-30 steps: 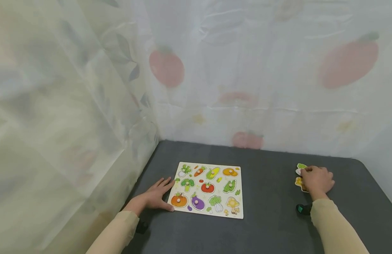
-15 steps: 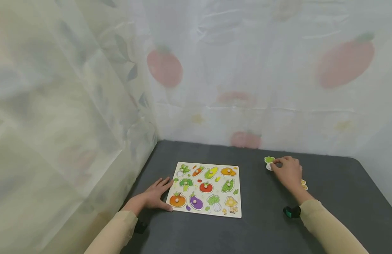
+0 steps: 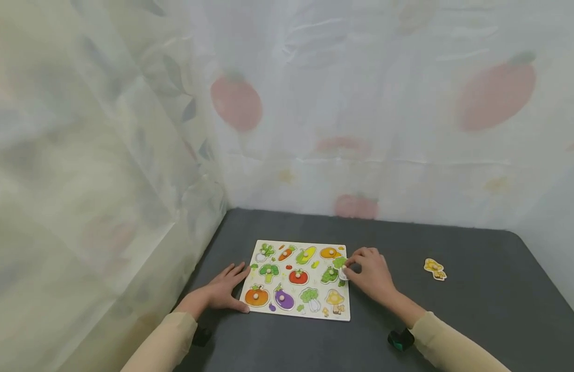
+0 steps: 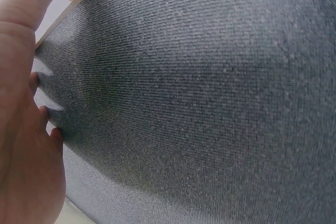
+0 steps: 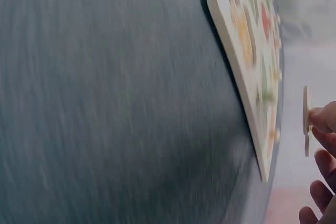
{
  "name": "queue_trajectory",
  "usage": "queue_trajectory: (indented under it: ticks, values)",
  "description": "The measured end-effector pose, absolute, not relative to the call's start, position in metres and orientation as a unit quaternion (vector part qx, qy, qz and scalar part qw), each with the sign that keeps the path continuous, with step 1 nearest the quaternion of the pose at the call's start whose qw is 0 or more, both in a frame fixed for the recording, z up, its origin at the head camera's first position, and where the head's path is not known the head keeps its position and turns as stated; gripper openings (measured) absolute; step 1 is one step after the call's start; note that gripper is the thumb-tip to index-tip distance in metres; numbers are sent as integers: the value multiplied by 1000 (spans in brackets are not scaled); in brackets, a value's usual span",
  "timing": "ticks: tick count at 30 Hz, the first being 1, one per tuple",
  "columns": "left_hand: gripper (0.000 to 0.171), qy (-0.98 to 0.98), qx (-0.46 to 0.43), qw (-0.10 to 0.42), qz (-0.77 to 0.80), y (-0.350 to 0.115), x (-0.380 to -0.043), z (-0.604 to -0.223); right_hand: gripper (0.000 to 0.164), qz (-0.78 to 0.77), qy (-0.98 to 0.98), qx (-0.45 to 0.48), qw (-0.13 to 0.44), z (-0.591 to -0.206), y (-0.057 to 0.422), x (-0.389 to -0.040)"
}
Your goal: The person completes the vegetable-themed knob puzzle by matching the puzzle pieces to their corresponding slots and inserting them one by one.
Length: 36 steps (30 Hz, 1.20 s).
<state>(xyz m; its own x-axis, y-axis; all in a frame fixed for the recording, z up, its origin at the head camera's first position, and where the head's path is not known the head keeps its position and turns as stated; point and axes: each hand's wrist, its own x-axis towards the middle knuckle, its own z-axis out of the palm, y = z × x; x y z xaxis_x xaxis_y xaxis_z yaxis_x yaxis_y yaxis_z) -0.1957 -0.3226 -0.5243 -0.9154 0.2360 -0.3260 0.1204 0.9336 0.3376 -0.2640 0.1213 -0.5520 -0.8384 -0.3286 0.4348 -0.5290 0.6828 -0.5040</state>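
Note:
A wooden vegetable puzzle board [image 3: 315, 314] lies on the dark table, several knobbed pieces seated in it. My left hand [image 3: 223, 289] rests at its left edge, fingers spread, the thumb by the near corner. In the left wrist view that hand [image 4: 26, 108] shows only in part. Over the board's right edge, my right hand [image 3: 373, 276] pinches a bok choy puzzle piece [image 3: 339, 263] by its knob. The right wrist view has this piece [image 5: 306, 116] edge-on, raised above the board. Printed bok choy [image 3: 310, 298] and mushroom [image 3: 335, 298] shapes on the near row show no knobs.
A yellow mushroom puzzle piece [image 3: 435, 269] lies on the table to the right of my right hand. Translucent printed curtains [image 3: 361, 129] hang behind the table and along its left side. The dark table [image 3: 492, 299] extends to the right.
My right hand has picked up the bok choy piece from the table's right side and carried it left to the board. The mushroom piece stays behind. My left hand keeps its place.

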Motion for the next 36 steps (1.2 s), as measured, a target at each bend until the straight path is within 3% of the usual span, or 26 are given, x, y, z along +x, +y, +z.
queue_trajectory:
  ticks: [14, 22, 36]
  values:
    - [126, 968, 92, 153, 175, -337, -203, -550, 8, 291, -896, 313, 125, -570, 70, -227]
    - [120, 964, 101, 177, 170, -327, -198, -529, 7, 276, -901, 319, 104, -574, 56, -221]
    - [118, 963, 93, 181, 175, -325, -196, -527, 5, 266, -897, 330, 129, -578, 46, -218]
